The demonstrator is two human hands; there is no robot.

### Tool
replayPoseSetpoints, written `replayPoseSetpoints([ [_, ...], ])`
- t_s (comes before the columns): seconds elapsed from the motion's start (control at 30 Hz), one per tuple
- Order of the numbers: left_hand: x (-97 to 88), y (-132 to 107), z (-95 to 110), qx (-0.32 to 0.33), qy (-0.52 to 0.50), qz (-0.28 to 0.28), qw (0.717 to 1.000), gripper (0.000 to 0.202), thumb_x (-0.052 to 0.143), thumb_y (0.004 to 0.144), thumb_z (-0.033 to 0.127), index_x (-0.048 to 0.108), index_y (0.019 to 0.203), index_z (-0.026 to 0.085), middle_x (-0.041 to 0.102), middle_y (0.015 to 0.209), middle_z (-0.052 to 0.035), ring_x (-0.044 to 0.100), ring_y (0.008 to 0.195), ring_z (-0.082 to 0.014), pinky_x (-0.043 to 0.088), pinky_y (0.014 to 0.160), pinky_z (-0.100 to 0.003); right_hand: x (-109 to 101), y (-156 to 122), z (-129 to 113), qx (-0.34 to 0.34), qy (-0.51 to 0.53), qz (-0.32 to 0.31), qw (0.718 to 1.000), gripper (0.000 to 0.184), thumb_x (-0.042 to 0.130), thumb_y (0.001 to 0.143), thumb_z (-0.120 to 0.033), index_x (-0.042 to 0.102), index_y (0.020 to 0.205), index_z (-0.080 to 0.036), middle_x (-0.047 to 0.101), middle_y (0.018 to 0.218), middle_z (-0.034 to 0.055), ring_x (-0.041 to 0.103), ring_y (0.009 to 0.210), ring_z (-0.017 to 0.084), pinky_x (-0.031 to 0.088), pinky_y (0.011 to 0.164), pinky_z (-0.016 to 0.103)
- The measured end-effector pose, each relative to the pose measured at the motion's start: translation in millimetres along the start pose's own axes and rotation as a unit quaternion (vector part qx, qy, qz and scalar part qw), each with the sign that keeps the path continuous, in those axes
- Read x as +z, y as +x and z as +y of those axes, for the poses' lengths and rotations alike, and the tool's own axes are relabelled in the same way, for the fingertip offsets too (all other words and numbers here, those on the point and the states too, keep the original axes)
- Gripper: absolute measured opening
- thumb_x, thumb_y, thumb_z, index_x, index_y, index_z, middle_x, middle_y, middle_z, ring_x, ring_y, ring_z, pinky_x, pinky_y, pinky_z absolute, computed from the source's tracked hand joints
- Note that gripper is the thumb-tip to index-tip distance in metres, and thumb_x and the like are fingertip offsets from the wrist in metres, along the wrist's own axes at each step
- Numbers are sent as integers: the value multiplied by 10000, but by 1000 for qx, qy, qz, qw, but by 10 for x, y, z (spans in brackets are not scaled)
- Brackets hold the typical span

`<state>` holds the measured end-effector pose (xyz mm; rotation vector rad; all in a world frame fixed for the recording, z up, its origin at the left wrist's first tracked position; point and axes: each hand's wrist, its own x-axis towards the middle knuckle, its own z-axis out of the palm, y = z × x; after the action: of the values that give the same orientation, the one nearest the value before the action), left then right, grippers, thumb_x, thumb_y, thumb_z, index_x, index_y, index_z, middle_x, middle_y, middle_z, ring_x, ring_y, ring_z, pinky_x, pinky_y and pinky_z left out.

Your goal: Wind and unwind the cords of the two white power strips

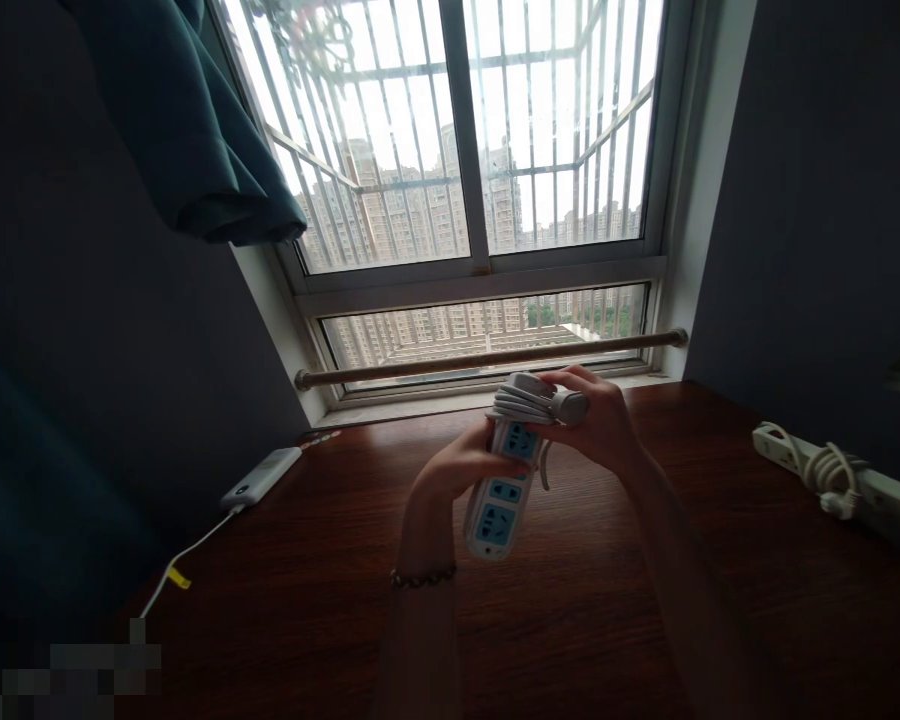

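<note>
I hold a white power strip (498,505) with blue sockets above the dark wooden table (570,620). My left hand (461,463) grips the strip's side from the left, fingers wrapped round it. White cable (521,402) is coiled around the strip's far end. My right hand (598,415) is closed on that coiled end, where the grey plug (568,405) sticks out between thumb and fingers. A beaded bracelet sits on my left wrist.
A second white power strip (847,480) with bundled cord lies at the table's right edge by the wall. A white power bank (261,477) with a cable lies at the back left. A wooden rod (487,358) spans the barred window. A teal curtain (187,120) hangs upper left.
</note>
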<state>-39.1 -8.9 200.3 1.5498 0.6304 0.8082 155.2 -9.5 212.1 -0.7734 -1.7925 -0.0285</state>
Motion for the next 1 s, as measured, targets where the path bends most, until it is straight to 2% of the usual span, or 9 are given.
replayPoseSetpoints([
  [0.27,-75,-40,-27,-9,16,-69,997,484,736,627,178,543,1071,165,622,912,-53,600,829,-210,468,729,-327,-64,-12,-6,17,11,-16,1000,277,747,630,-282,702,893,-208,660,820,24,614,737,168,466,665,266],
  [0.4,-81,-45,-17,-34,6,-89,995,450,747,617,191,565,1027,161,633,901,-59,617,815,-215,466,720,-324,-72,-7,7,21,5,-22,1000,207,737,641,-266,714,837,-204,664,794,18,613,702,159,457,639,258],
  [0.5,-36,-7,3,-67,-11,-60,996,354,753,617,239,603,918,127,648,835,-68,620,760,-200,460,710,-318,-53,-8,41,20,18,-42,999,225,720,665,-266,708,880,-201,655,818,26,612,717,160,459,645,260],
  [0.67,47,112,-17,-43,-52,69,995,334,766,597,263,627,849,93,657,787,-76,590,665,-146,427,634,-260,2,-16,26,15,-20,-47,999,402,733,645,-312,662,1025,-199,625,936,51,606,804,188,471,713,284],
  [0.87,24,88,-26,-33,-15,30,999,328,748,617,241,612,882,104,656,826,-75,572,659,-130,406,599,-234,17,-16,-12,11,-24,-44,999,411,738,629,-337,671,1012,-207,625,905,44,604,780,179,474,713,278],
  [1.0,16,26,6,-30,17,21,999,424,741,626,223,564,1001,136,636,890,-62,596,758,-167,442,668,-269,-2,-20,47,37,7,-60,998,281,720,653,-335,703,898,-200,650,819,28,599,725,167,464,675,269],
])
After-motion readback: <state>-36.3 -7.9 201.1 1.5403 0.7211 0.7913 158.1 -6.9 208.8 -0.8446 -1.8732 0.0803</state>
